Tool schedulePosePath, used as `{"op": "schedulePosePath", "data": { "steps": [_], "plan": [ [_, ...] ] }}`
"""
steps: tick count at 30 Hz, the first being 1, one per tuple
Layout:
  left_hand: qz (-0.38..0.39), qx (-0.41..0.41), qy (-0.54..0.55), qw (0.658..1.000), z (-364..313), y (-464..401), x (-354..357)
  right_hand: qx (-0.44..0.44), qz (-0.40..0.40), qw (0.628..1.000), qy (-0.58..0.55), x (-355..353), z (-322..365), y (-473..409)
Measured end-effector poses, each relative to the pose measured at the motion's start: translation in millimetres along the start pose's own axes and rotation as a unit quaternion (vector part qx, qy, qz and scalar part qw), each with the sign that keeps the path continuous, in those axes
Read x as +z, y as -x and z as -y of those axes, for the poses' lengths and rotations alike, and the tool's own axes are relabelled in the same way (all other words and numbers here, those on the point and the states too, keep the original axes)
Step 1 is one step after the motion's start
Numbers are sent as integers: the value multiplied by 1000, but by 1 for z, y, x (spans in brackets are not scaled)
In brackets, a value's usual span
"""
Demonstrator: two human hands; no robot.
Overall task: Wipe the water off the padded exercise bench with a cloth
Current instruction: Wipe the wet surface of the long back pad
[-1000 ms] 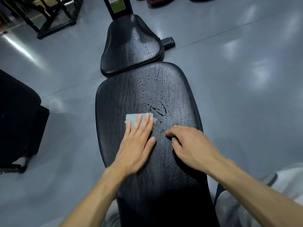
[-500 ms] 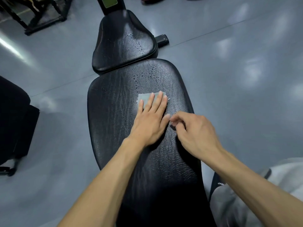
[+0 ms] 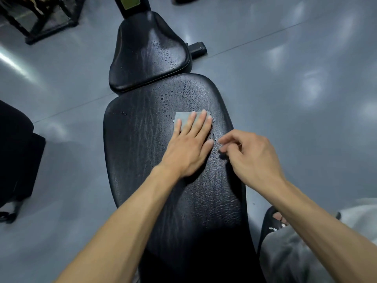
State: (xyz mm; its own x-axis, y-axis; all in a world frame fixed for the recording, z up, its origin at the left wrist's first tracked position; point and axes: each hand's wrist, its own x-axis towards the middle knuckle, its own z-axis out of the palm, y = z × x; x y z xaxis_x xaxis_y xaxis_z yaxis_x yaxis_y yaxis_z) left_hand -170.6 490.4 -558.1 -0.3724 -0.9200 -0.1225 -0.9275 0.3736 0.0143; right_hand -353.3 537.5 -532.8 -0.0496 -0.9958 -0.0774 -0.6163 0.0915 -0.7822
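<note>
A black padded bench back pad [image 3: 142, 144] runs up the middle of the head view, with a smaller black seat pad [image 3: 146, 56] beyond it. Water droplets [image 3: 179, 94] bead on the far right part of the back pad, and more dot the seat pad. My left hand [image 3: 189, 146] lies flat with straight fingers, pressing a small grey cloth [image 3: 183, 117] onto the pad just below the droplets. My right hand [image 3: 248, 156] hovers just right of it, fingers loosely curled, holding nothing.
Grey glossy floor [image 3: 285, 88] surrounds the bench. A black upholstered object [image 3: 16, 160] stands at the left. A black metal frame [image 3: 40, 19] sits at the top left, and the bench's post with a green label [image 3: 130, 3] at top centre. My sandalled foot [image 3: 273, 221] rests at lower right.
My left hand has slid the cloth forward and to the right along the back pad, over the wet streak. My right hand moved forward beside it and lifted slightly.
</note>
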Motion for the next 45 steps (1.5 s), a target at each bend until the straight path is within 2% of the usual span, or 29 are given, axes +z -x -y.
{"op": "schedulePosePath", "data": {
  "steps": [2, 5, 8, 12, 15, 20, 22, 24, 26, 28, 30, 31, 35, 37, 43, 45],
  "plan": [
    [-5, 13, -11, 1000, -16, 10, 5, 5, -10, 1000, -16, -4, -1, -4],
    [2, 113, -39, 993, -33, 49, 16, 10, -21, 999, -34, -10, -4, -9],
    [18, 155, -45, 987, -16, 48, 13, 14, -19, 999, -46, -11, -4, -10],
    [10, 71, -8, 997, 5, -2, -6, 18, -23, 998, -61, -16, -4, -11],
    [-3, 26, -15, 1000, -6, -14, -5, 28, -26, 996, -76, -23, -3, -13],
    [6, 177, -54, 983, -29, 45, 11, 37, -28, 995, -94, -27, -3, -15],
    [17, 200, -54, 978, -19, 46, 11, 37, -28, 994, -95, -26, -3, -16],
    [4, 176, -50, 983, -8, 25, 5, 37, -27, 994, -95, -25, -4, -17],
    [-9, 116, -28, 993, -1, -6, -4, 37, -25, 994, -96, -25, -3, -17],
    [-17, 49, -6, 999, -6, -27, -10, 37, -27, 994, -94, -26, -3, -16],
    [-28, 19, 4, 999, -23, -30, -5, 37, -32, 994, -96, -27, -4, -16],
    [-32, 34, 0, 999, -32, -23, -2, 36, -35, 994, -99, -27, -4, -16],
    [-14, 180, -38, 983, -42, 17, 15, 37, -38, 993, -102, -28, -3, -17],
    [-12, 205, -23, 978, -29, 10, 10, 38, -37, 994, -94, -28, -3, -18],
    [-31, 72, 0, 997, -26, -42, -10, 41, -38, 994, -98, -31, -5, -18],
    [-36, 93, -15, 995, -38, -36, -5, 42, -43, 993, -98, -32, -6, -18]
  ]
}}
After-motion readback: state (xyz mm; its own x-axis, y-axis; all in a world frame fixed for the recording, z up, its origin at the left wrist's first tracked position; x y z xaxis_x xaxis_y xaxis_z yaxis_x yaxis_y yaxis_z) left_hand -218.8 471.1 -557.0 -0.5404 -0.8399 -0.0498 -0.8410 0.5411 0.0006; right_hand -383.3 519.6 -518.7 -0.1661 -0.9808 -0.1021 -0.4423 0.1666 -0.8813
